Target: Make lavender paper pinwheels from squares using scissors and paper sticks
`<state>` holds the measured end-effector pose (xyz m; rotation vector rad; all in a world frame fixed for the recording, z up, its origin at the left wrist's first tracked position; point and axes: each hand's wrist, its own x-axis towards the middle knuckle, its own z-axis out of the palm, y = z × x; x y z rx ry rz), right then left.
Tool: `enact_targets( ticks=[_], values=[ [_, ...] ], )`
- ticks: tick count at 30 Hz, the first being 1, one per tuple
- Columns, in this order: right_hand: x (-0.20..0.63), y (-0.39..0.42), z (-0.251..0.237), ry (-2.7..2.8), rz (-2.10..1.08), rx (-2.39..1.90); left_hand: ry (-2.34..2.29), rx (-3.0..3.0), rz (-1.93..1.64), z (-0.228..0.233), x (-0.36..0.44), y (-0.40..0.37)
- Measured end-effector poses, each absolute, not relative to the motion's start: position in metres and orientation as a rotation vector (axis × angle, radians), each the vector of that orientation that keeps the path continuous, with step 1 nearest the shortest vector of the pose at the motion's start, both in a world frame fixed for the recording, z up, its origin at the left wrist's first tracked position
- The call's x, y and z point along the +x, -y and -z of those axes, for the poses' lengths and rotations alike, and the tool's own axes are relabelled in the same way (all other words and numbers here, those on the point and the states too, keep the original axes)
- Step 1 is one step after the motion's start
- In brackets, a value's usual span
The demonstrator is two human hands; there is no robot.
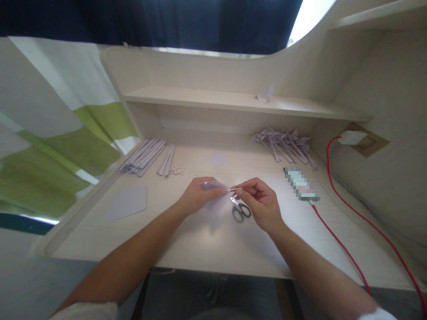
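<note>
Both hands meet over the middle of a pale wooden desk (207, 240). My left hand (196, 195) pinches a folded piece of lilac paper (213, 186). My right hand (260, 200) grips the paper's right tip between thumb and fingers. Small scissors (240, 210) with black handles lie on the desk just below my right fingers, untouched.
Rolled lilac paper sticks (147, 156) lie at the back left. A pile of finished lilac paper pieces (283, 143) sits at the back right. Flat lilac sheets (128, 202) lie at left. A phone (301, 183) on a red cable (347, 253) lies at right. A shelf (233, 100) runs behind.
</note>
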<state>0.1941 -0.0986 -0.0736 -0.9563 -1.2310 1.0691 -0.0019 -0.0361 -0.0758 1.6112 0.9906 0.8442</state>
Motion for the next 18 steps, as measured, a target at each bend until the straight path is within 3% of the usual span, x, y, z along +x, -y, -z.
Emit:
enact_targets(
  ticks=[18],
  values=[
    [0.1963,0.1003,0.0792,1.373,-0.881,-1.145,-1.016,1.670,-0.980,0.0772,-0.0009,0.0377]
  ],
)
